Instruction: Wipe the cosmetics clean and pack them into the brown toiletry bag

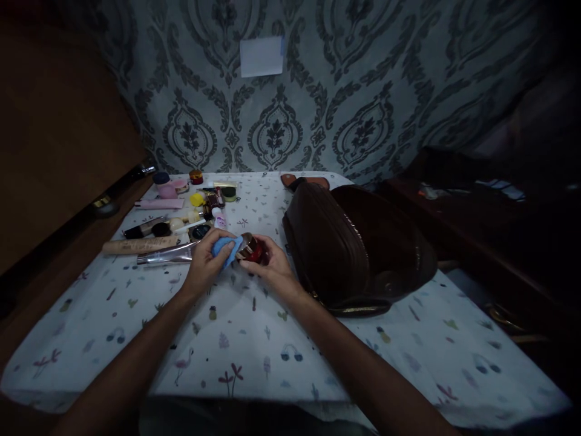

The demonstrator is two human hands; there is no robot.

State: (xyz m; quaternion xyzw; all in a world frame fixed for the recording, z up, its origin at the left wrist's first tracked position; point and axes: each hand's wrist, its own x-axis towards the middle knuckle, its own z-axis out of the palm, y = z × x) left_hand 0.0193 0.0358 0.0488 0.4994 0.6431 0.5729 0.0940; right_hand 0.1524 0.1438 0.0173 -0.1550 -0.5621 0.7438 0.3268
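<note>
My left hand [210,254] is closed around a crumpled blue cloth [226,251], which touches the side of a small red jar with a shiny metallic lid [249,247]. Fingers of my right hand [275,264] wrap the jar from the right and hold it tilted above the table. Just left of my hands lie a silvery tube [166,255] and a long beige tube [138,244]. Behind them several cosmetics are spread out, among them a pink-and-dark jar [164,185], a pink tube [158,204] and a yellow-capped item [196,199].
A dark brown leather bag [336,242] with a zipper stands right of my hands. Behind it lies a brown leather piece [313,181]. The patterned tablecloth [254,357] covers the table, which meets a wallpapered wall [276,127]. Dark wooden furniture [59,139] borders the left.
</note>
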